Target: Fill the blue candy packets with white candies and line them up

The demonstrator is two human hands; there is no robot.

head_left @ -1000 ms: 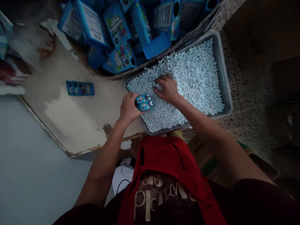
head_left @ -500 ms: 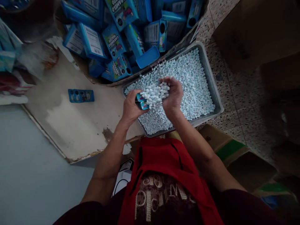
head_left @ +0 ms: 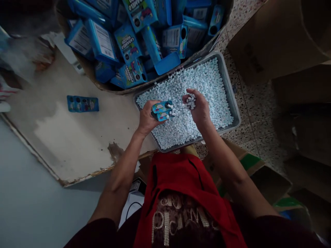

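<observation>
My left hand (head_left: 147, 119) is closed round two small blue candy boxes (head_left: 162, 111), held side by side over the near left part of a grey tray (head_left: 236, 119). A few white candies lie at the right ends of these boxes. The tray is filled with small white and pale blue candies (head_left: 207, 81). Just to the right, my right hand (head_left: 201, 107) is cupped palm up above the tray, with a small heap of candies (head_left: 190, 102) in it. Whether the boxes are full inside is hidden.
Beyond the tray stands a big cardboard box (head_left: 113, 90) heaped with blue candy packs (head_left: 102, 39). Two blue boxes (head_left: 83, 104) lie together on the worn pale table (head_left: 77, 141). Brown cartons (head_left: 274, 41) stand on the speckled floor at the right.
My right hand has drawn back to the right from the blue boxes. The big heap of candies between my hands has dropped away, leaving a small handful in my right palm.
</observation>
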